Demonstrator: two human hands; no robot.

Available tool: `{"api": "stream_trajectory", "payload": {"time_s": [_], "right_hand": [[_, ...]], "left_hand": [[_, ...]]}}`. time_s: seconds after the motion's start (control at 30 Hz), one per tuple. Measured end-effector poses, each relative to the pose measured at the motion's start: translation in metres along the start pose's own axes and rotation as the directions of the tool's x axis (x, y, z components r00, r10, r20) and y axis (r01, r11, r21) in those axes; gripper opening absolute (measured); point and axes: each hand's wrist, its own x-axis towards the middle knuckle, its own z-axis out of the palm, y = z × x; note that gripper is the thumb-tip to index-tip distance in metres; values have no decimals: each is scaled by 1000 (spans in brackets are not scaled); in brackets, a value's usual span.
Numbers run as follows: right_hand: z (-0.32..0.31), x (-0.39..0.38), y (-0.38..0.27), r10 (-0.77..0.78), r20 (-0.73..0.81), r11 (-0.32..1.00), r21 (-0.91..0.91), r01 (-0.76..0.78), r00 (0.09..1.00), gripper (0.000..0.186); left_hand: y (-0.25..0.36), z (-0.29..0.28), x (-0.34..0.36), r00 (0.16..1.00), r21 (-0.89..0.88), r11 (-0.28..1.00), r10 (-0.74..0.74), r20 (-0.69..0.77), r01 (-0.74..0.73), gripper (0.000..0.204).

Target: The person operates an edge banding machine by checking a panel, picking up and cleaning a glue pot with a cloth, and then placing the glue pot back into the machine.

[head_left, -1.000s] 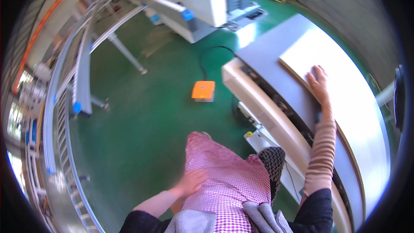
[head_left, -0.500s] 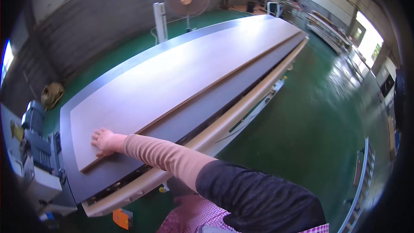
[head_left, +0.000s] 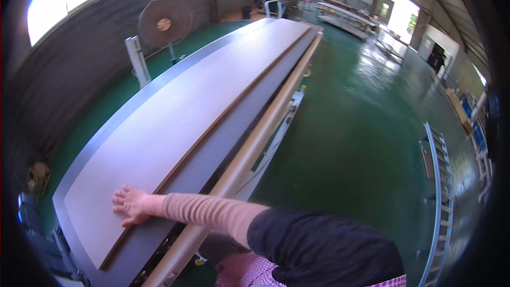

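My right hand lies palm down, fingers spread, on the near end of a long pale board. The board has a brown edge along its right side and rests on a larger grey panel on a long machine table, with a beige rounded rail along its near side. My forearm in a ribbed beige sleeve crosses that rail. A pink checked garment shows at the bottom. My left hand is out of view.
A standing fan and white post are by the left wall. Racks stand at the back near a bright doorway. A roller conveyor runs along the right; grey machinery is at lower left.
The view has swung round along the board's length. My left hand left the picture. My right hand stays on the board, fingers spread, and sits lower in the picture than half a second ago.
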Motion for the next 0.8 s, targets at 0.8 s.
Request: {"api": "stream_trajectory", "payload": {"time_s": [0.8], "right_hand": [[61, 31, 34, -102, -217, 992, -91, 84, 971, 72]], "left_hand": [[9, -22, 132, 794, -33, 878, 448, 410, -478, 75]]}}
